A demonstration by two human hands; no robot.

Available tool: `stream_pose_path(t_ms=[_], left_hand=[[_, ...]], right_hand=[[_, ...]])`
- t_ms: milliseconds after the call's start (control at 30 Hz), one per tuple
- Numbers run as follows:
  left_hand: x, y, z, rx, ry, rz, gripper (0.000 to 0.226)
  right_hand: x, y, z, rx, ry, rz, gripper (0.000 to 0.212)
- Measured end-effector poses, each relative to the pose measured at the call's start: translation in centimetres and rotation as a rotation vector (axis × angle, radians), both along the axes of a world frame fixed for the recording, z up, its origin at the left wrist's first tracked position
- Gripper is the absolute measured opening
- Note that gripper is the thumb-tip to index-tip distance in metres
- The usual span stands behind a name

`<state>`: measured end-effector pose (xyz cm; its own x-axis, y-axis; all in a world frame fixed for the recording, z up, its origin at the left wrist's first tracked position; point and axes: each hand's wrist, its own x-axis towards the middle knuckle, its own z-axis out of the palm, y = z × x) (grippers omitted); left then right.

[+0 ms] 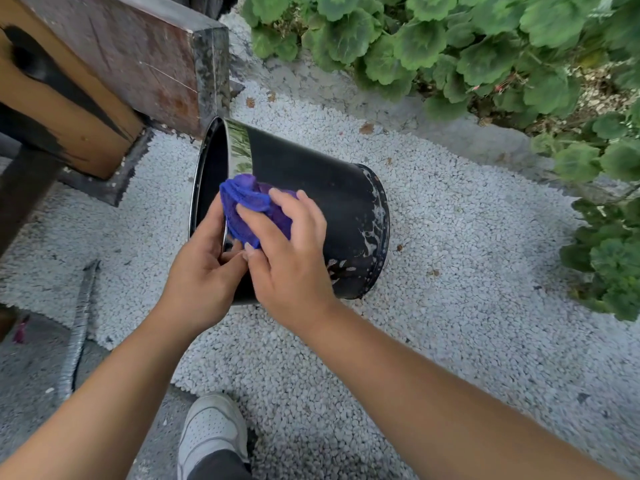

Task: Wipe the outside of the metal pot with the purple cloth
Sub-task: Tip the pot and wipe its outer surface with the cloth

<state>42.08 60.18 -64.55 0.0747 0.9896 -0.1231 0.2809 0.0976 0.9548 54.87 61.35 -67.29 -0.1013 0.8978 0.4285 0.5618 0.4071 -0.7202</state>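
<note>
- Two hands work the metal pot (311, 188), which lies tipped on its side over white gravel (450, 271), mouth to the left, base to the right
- left hand (201, 271) curls its fingers over the near rim, gripping it to steady the pot
- right hand (287, 251) presses the bunched purple cloth (246, 199) against the wall just beside the rim, fingers closed on it; wiping looks under way
- next, likely a sweep right toward the base, where pale streaks remain, turning the pot as needed
- wall dark, smooth and tapered, rim band mirror-bright; cloth soft, knitted, crumpled; gravel coarse
</note>
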Motion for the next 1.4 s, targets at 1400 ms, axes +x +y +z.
stream_pose_path(t_ms=[1400], left_hand=[[-0.2, 1.5, 2.3, -0.172, -0.09, 0.276, 0.029]], right_hand=[[3.3, -0.3, -0.8, -0.034, -0.119, -0.045, 0.039]])
